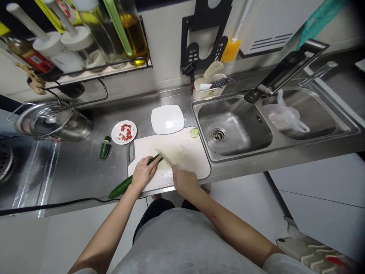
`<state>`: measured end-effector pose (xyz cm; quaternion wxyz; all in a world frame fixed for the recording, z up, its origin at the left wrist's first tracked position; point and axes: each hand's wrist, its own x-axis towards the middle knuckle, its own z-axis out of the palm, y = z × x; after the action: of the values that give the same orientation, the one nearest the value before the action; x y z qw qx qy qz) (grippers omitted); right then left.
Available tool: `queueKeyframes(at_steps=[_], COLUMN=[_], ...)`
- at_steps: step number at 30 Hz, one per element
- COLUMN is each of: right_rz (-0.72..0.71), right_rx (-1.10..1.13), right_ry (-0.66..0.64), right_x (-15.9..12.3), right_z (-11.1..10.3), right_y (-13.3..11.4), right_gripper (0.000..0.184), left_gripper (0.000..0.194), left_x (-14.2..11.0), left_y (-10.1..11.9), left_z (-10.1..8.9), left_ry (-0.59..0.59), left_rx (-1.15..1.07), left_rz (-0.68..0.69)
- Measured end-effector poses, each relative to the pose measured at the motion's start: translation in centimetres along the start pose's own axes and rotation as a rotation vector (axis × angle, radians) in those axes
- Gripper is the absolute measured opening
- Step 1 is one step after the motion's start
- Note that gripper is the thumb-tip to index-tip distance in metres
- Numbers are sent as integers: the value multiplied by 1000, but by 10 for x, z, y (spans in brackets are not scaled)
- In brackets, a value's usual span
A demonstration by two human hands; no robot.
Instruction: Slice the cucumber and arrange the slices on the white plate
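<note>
A white cutting board (185,150) lies on the steel counter in front of me. My left hand (144,173) is closed over a long green cucumber (121,188) and pins it to the board, its free end sticking out past the counter's front edge. My right hand (184,180) grips a knife (165,158) whose blade angles toward the cucumber's tip beside my left fingers. One cucumber slice (194,132) rests at the board's far right corner.
A short cucumber piece (105,149) and a small plate of chopped red bits (124,132) sit left of the board, an empty white plate (167,119) behind it. A lidded steel pot (54,121) stands far left. The double sink (236,129) is to the right, with a plastic bag (286,117).
</note>
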<state>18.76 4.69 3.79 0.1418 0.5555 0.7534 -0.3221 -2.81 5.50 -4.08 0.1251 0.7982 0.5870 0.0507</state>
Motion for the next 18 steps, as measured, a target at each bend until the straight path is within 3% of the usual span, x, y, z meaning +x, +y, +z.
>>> queueKeyframes(at_steps=[7,18], right_rz=[7,29], right_rx=[-23,-124], right_ry=[18,2], right_x=[3,3], right_z=[8,6], right_y=[-3,-9], right_gripper=[36,41], left_gripper=[42,37], left_x=[-1,-3], left_y=[2,1], left_z=[1,8], left_ry=[22,181], left_rx=[16,70], left_rz=[0,83])
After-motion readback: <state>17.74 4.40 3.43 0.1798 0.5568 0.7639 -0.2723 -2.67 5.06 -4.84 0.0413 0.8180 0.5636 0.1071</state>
